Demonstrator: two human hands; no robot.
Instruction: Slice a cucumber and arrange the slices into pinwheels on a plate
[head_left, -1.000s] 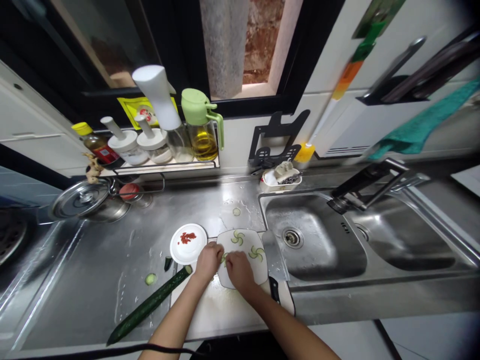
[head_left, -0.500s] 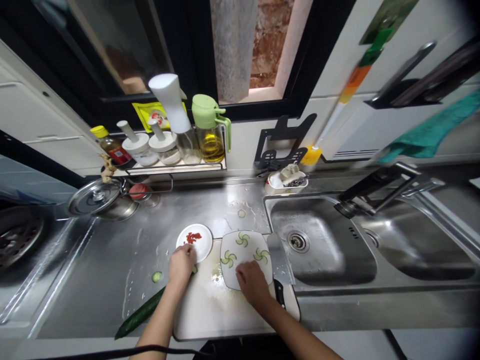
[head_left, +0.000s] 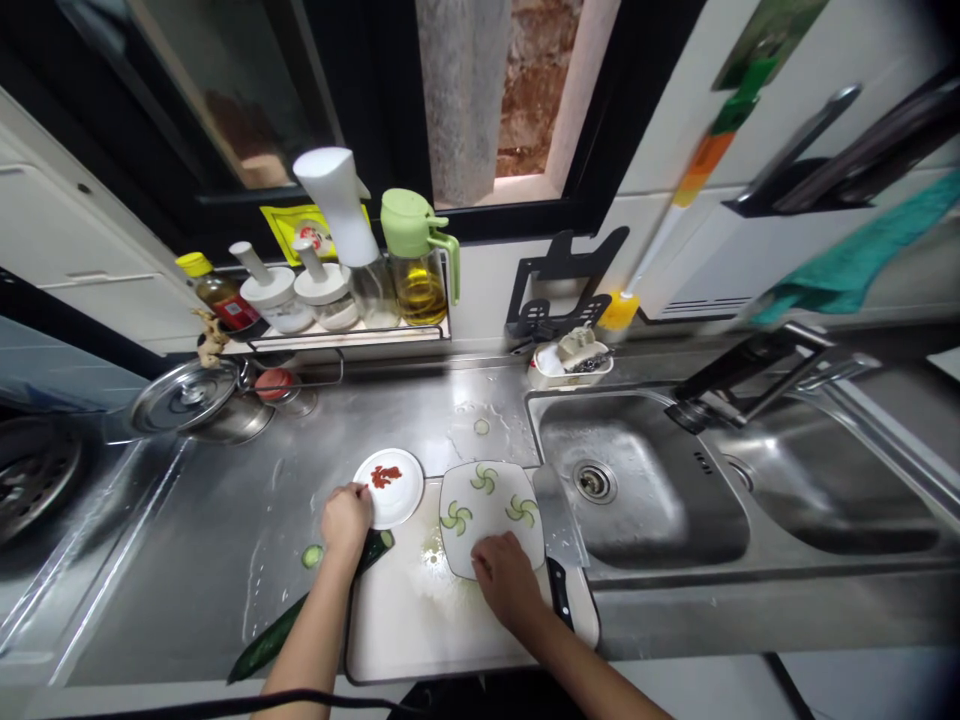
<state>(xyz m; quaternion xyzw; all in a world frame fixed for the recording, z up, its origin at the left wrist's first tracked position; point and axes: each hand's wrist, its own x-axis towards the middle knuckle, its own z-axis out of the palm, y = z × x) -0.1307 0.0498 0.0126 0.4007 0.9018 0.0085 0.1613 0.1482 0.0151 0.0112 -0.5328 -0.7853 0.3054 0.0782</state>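
My left hand is pinched at the left rim of a small round white plate that holds small red pieces. Whatever its fingertips hold is too small to make out. My right hand is curled over the near edge of a squarish white plate, fingers closed, their contents hidden. Three pinwheels of cucumber slices decorate that plate, which stands on a white cutting board. Under my left forearm lies a dark green cucumber, its cut end on the board.
Right of the square plate, a cleaver lies on the board beside the double sink. Loose cucumber slices rest on the steel counter. Behind are a rack of seasoning jars, an oil pourer and a lidded pot.
My left hand has moved a little left, off the middle of the small plate to its rim, uncovering the cucumber's cut end. My right hand stays in nearly the same place.
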